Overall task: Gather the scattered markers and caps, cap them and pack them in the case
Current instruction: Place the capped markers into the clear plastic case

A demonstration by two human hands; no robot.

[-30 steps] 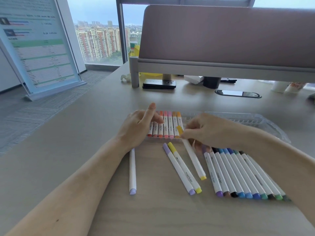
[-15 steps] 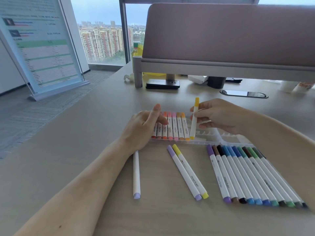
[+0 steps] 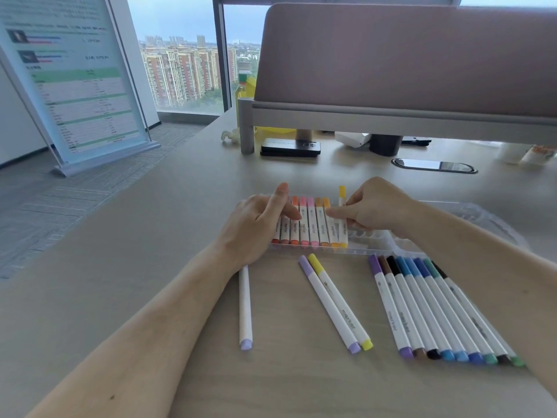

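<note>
Lower the yellow-capped white marker (image 3: 342,218) flat into the slot at 3 o'clock of the red-to-orange packed markers (image 3: 313,229), pressing its raised far end down last. Right hand (image 3: 373,209) pinching its barrel; left hand (image 3: 259,224) loose-fingered, resting on the packed markers, gripping nothing. In the clear plastic case (image 3: 370,241): seven seated, one entering. Loose, from the case: one lilac-capped marker (image 3: 245,306) at 7 o'clock, a lilac-and-yellow pair (image 3: 331,303) at 6, a row of nine markers (image 3: 437,312) at 5.
</note>
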